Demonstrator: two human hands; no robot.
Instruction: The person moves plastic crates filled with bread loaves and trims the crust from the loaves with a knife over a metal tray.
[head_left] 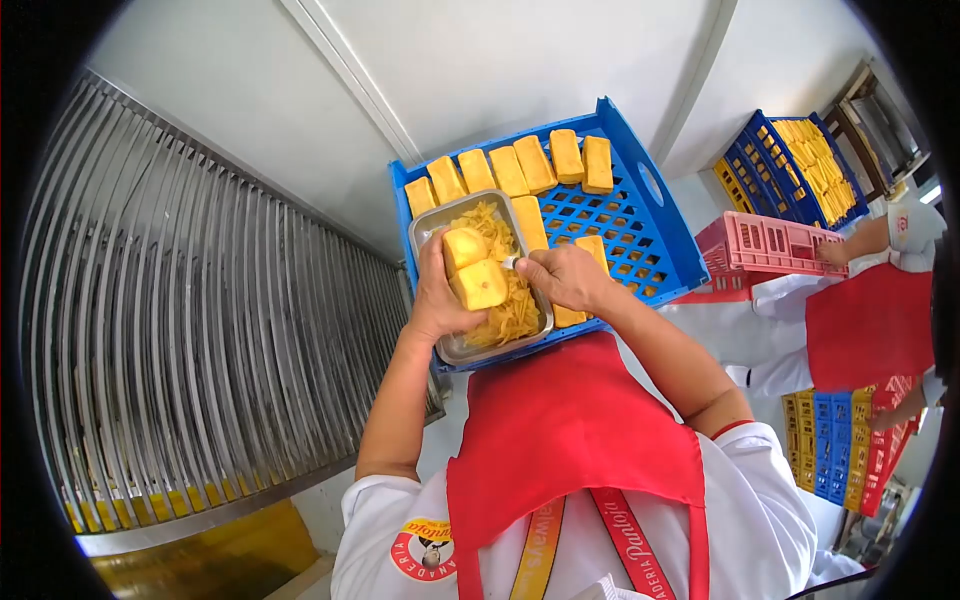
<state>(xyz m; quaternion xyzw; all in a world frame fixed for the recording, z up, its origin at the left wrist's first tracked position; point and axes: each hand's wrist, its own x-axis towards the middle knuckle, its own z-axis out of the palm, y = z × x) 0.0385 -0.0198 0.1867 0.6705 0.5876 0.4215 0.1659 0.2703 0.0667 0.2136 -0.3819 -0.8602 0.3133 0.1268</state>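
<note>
My left hand (pixel 438 295) is closed around a yellow two-lobed loaf (pixel 478 284), held over a metal tray (pixel 455 352). Yellow shavings (pixel 508 318) fill much of that tray. At the tray's right side my right hand (pixel 572 277) is closed on a small tool (pixel 511 262); only its pale end shows, so its kind is unclear. Beneath the tray sits a blue crate (pixel 672 235) with a lattice bottom. Several yellow loaves (pixel 507 171) stand in a row along its far side, and others lie beside and partly under my right hand.
A slatted metal rack (pixel 190 330) fills the left side, near my left arm. To the right, a co-worker in a red apron (pixel 862 325) holds a pink crate (pixel 765 245). Behind is a blue crate of yellow pieces (pixel 815 170); stacked coloured crates (pixel 838 450) stand lower right.
</note>
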